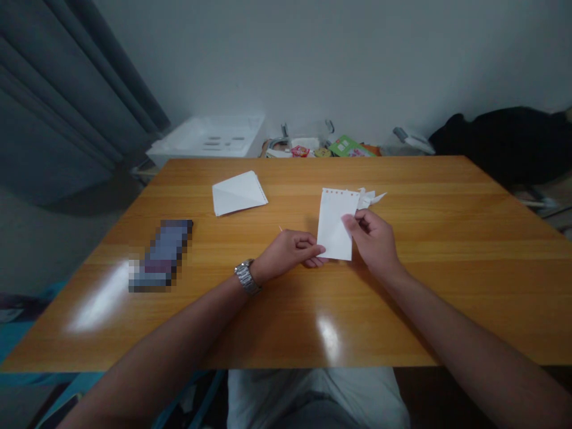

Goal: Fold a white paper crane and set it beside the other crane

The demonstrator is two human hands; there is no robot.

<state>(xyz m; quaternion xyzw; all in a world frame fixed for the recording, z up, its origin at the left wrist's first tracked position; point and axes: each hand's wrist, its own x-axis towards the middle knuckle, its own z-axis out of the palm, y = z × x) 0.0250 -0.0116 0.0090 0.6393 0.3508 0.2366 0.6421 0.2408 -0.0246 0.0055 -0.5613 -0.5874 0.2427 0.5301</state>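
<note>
A small white sheet of paper (334, 229) with punched holes along its top edge is held up over the table between both hands. My left hand (297, 247), wearing a metal watch (246, 276) on its wrist, pinches the lower left corner. At the right edge my right hand (373, 238) grips the sheet, thumb on its front face. Just behind the sheet lies a folded white paper piece (369, 198), partly hidden by it. A stack of white paper (239, 193) rests farther back on the left.
The wooden table (447, 286) fills the middle. A pixelated phone-like object (163, 253) lies on its left part. Beyond the far edge stand a white plastic tray (214, 134), a green packet (351, 146) and a black cloth-like heap (500, 143). Grey curtains (67, 89) hang at left.
</note>
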